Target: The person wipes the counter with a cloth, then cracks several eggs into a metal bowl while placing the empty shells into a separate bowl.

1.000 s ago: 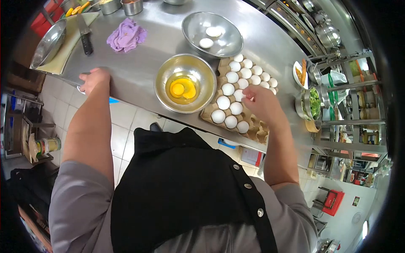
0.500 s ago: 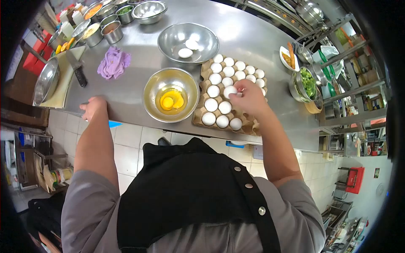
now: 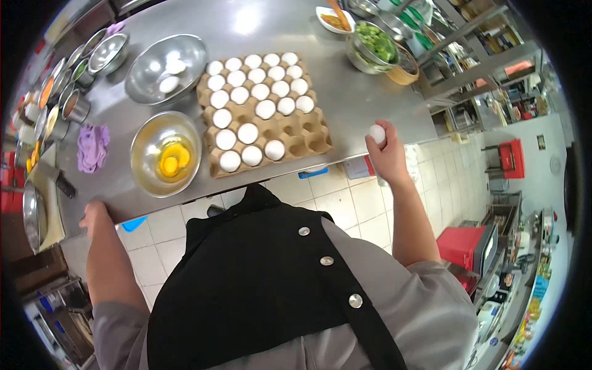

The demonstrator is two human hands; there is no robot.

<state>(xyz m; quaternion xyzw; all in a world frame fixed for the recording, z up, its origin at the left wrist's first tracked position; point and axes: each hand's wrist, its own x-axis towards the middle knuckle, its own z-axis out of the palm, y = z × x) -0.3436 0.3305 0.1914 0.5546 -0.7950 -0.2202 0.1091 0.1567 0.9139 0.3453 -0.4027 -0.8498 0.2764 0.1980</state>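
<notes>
My right hand [image 3: 388,154] is closed around a white egg [image 3: 377,134], held at the front edge of the steel table, to the right of the egg tray. The cardboard egg tray [image 3: 296,132] holds several white eggs, with bare cups in its near right part. Left of the tray, a metal bowl [image 3: 140,154] contains cracked eggs with whole yellow yolks [image 3: 174,160]. Behind it stands a larger metal bowl [image 3: 139,77] with white eggs or shells inside. My left hand [image 3: 97,216] rests at the table's front edge, its fingers curled against it.
A purple cloth [image 3: 92,148] lies left of the bowls, near a knife [image 3: 65,185] on a cutting board [image 3: 52,209]. Several metal containers [image 3: 77,106] line the far left. At the back right are a bowl of green vegetables [image 3: 376,43] and a white dish [image 3: 336,21].
My right hand has lifted an egg out of the tray and carried it right to the table edge. The view has turned right. My left hand stays at the edge.
</notes>
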